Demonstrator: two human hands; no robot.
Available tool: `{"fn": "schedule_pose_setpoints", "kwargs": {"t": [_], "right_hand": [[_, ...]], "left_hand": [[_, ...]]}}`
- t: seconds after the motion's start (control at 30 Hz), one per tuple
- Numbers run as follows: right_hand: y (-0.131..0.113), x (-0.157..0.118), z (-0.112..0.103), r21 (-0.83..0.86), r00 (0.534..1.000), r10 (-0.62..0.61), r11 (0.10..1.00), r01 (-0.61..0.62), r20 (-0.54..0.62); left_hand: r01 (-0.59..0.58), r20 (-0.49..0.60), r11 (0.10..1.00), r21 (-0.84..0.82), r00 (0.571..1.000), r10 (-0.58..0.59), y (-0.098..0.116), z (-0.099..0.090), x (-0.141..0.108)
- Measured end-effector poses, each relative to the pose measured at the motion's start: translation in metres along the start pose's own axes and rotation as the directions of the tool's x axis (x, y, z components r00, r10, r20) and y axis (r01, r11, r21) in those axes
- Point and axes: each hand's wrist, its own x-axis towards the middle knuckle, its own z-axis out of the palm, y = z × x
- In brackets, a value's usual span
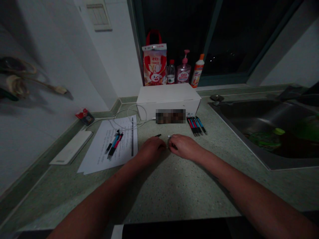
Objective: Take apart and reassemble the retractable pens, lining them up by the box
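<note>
Both my hands are closed, close together over the counter in front of the white box. From my left hand [152,148] sticks out the dark, slim end of a pen part [158,135]. My right hand [183,146] pinches a small piece with a whitish end [169,136]; the fingers hide most of it. A thin pale bit shows between the fingertips, too small to make out. To the right, several blue and red pens [195,126] with black grips lie side by side. More blue and red pens [114,144] rest on printed sheets [99,152] at the left.
A white box [169,96] stands at the back, with a blurred-out dark object [170,116] before it on a white cable. Bottles [183,71] and a red bag [155,64] line the windowsill. A steel sink [239,132] is right; a white flat block [72,147] lies left.
</note>
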Motion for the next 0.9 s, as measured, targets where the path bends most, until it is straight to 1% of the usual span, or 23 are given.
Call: {"fn": "schedule_pose_setpoints", "kwargs": {"t": [0.17,0.23,0.3,0.4,0.47,0.53,0.6,0.67,0.77,0.9], "right_hand": [[-0.002,0.001,0.004,-0.031,1.0,0.013,0.999,-0.013,-0.005],[-0.001,0.001,0.001,-0.016,1.0,0.007,1.0,-0.007,-0.013],[0.001,0.0,-0.004,0.006,0.998,0.024,1.0,-0.024,-0.055],[0.007,-0.002,-0.011,0.009,0.978,0.133,0.991,-0.133,-0.159],[0.011,-0.003,-0.014,-0.012,0.963,0.198,0.979,-0.204,-0.184],[0.015,-0.003,-0.013,-0.041,0.964,0.214,0.974,-0.223,-0.161],[0.018,-0.003,-0.011,-0.063,0.97,0.203,0.975,-0.212,-0.131],[0.02,-0.002,-0.009,-0.073,0.973,0.197,0.976,-0.207,-0.123],[0.022,-0.001,-0.008,-0.075,0.971,0.202,0.974,-0.213,-0.13],[0.023,-0.002,-0.01,-0.082,0.968,0.214,0.971,-0.226,-0.132]], "left_hand": [[-0.025,-0.005,1.0,0.01,1.0,0.025,0.002,0.001,0.001],[-0.017,-0.03,1.0,0.024,0.999,0.018,0.002,-0.001,0.0],[-0.009,-0.044,0.999,0.051,0.999,0.011,0.003,-0.003,-0.001],[-0.02,-0.017,0.996,0.093,1.0,0.022,0.004,-0.005,-0.002],[-0.032,0.001,0.992,0.125,0.999,0.033,0.005,-0.004,-0.001],[-0.043,0.005,0.987,0.158,0.999,0.043,0.004,-0.001,0.0],[-0.041,-0.002,0.984,0.174,0.999,0.042,0.001,0.0,0.0],[-0.013,-0.025,0.984,0.175,1.0,0.018,-0.004,0.0,0.0],[0.036,-0.075,0.983,0.18,0.997,-0.022,-0.012,-0.007,0.001],[0.033,-0.112,0.975,0.218,0.994,-0.009,-0.021,-0.018,0.001]]}}
